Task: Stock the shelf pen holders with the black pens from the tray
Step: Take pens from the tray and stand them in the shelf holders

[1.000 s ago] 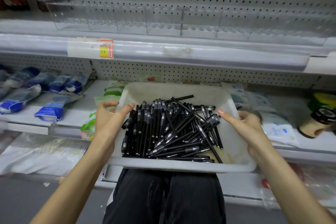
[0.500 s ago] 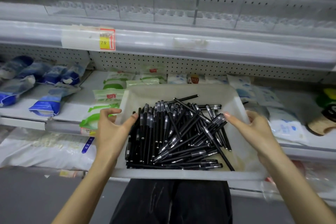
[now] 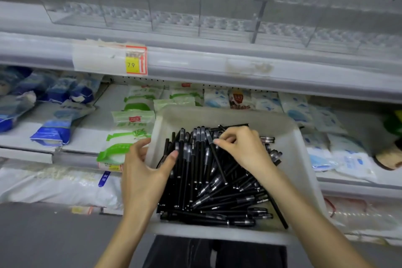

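A white tray [image 3: 219, 235] rests on my lap, and a loose pile of black pens [image 3: 202, 183] lies in it. My left hand [image 3: 141, 174] grips the tray's left wall, thumb inside against the pens and fingers outside. My right hand [image 3: 244, 151] is inside the tray over the far part of the pile. Its fingers are curled down, with thumb and forefinger pinching pens there. The clear pen holders [image 3: 174, 14] stand in a row on the upper shelf, with no pens visible in them.
A yellow and red price tag [image 3: 136, 61] marks the upper shelf's front rail. Green packets [image 3: 130, 128], blue bags [image 3: 61, 124] and white and blue packets [image 3: 339, 154] lie on the shelf behind the tray. White sacks [image 3: 54, 185] fill the shelf below.
My right hand left the tray's right rim and moved into the tray onto the pens. My left hand stays on the left wall. The view has moved closer to the shelves.
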Motion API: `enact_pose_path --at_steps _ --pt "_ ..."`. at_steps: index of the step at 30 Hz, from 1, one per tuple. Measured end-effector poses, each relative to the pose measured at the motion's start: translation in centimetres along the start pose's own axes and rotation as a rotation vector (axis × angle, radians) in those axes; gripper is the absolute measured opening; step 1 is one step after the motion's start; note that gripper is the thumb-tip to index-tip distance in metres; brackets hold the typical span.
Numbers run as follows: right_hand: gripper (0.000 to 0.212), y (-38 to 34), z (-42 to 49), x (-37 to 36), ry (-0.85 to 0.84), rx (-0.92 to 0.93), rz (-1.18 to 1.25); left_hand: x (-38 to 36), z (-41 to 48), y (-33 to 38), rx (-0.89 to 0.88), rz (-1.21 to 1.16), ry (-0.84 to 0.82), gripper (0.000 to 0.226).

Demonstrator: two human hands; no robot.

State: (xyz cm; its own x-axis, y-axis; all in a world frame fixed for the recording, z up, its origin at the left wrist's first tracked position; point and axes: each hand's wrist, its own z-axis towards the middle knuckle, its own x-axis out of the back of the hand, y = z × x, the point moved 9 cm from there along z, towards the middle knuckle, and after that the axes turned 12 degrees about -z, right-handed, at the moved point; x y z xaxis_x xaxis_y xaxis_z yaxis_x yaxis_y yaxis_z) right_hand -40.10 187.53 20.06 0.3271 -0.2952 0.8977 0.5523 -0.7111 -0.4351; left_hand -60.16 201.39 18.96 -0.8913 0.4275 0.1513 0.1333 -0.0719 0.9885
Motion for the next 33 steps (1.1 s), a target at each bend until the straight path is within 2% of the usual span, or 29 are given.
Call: enact_pose_path --at_steps 3,10,15,21,27,33 --pt "0.023 0.1 1.0 -2.3 -0.068 -0.057 -0.007 0.3 -0.4 -0.1 -0.019 -0.049 0.005 0.054" --pt "0.025 0.2 0.3 -4.6 -0.077 -0.103 0.021 1.0 -0.8 -0.6 -0.056 -0.045 0.006 0.047" --pt "0.016 0.9 -0.3 -5.6 -0.146 -0.179 0.251 1.9 -1.2 -1.1 -0.048 -0.032 0.023 0.047" --pt "0.014 0.5 -2.7 -5.0 -0.142 -0.217 0.562 3.1 -2.7 -1.6 -0.046 -0.053 0.043 0.045" --pt "0.01 0.6 -5.5 -6.3 -0.12 -0.254 0.691 3.2 -3.8 -1.2 -0.058 0.009 -0.003 0.044" --pt "0.005 -0.3 -4.6 -4.7 -0.073 -0.169 0.708 2.4 -3.0 -1.1 -0.05 0.131 -0.072 0.053"
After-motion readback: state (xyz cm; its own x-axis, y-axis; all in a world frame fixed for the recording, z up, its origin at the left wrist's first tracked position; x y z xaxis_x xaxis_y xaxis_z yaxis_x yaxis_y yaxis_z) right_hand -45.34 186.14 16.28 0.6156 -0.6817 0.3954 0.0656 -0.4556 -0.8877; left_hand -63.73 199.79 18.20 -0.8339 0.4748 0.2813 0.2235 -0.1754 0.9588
